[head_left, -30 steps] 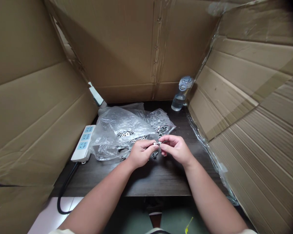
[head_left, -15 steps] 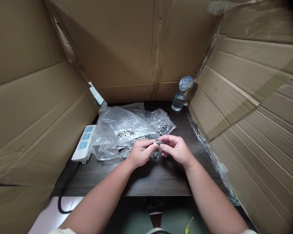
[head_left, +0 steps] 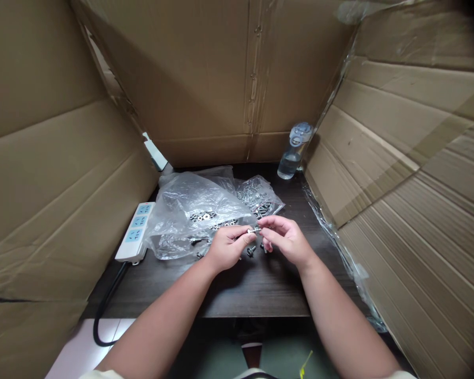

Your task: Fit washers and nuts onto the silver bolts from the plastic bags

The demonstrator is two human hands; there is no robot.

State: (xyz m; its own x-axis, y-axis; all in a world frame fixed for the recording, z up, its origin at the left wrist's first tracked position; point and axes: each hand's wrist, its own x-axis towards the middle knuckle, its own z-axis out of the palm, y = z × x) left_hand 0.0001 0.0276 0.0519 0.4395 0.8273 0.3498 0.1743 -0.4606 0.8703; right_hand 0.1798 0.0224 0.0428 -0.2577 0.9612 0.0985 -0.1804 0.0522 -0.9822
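Between both hands is a small silvery bolt (head_left: pixel 253 230) with what looks like a nut or washer at its right end. My left hand (head_left: pixel 229 247) pinches the bolt's left part between thumb and forefinger. My right hand (head_left: pixel 284 237) has its thumb and forefinger closed on the right end; the nut is partly hidden by the fingertips. Just below the fingers, a bolt with a nut (head_left: pixel 251 251) lies on the dark table (head_left: pixel 260 295). Left of my left hand, a clear plastic bag (head_left: pixel 181 195) holds or covers several nuts (head_left: pixel 205 216).
Behind my hands lies another clear bag (head_left: pixel 260 195) of bolts. A water bottle (head_left: pixel 290 158) stands at the back right. A white power strip (head_left: pixel 136 231) with a black cable (head_left: pixel 99 316) sits at left. Cardboard walls (head_left: pixel 205 79) enclose the table on three sides.
My right fingers have shifted slightly on the bolt's right end, with the thumb moved a little. The left hand has stayed in place.
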